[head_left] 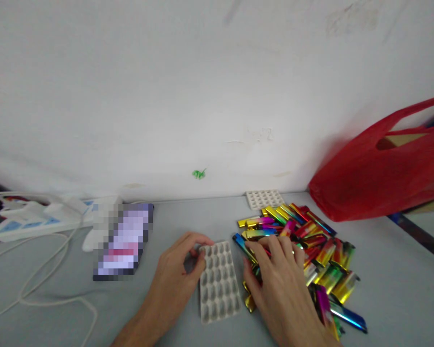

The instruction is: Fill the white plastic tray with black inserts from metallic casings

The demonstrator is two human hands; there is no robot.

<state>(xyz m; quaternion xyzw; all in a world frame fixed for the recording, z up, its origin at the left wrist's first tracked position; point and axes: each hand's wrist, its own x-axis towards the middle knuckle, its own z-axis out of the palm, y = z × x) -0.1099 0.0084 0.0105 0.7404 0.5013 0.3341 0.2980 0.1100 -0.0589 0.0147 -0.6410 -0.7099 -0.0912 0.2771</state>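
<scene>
A pale moulded tray (220, 282) with rows of oval slots lies on the grey table, its visible slots bare. My left hand (183, 267) pinches the tray's upper left edge, the thumb at its side and the index finger along the top corner. To the right of the tray my right hand (278, 270) rests over a pile of shiny, metallic-coloured lighters (311, 231). Its fingers are bent and spread, and the thumb stands apart from the index finger. A blue-and-gold lighter (243, 246) shows close to the index fingertip. The palm hides part of the pile.
A second slotted tray (264, 199) lies against the wall behind the pile. At the right stands a red bag (379, 168). Leftward are a phone (125, 241) with a blurred screen, a white power strip (21, 229) with plugs, and loose white cables (50, 301).
</scene>
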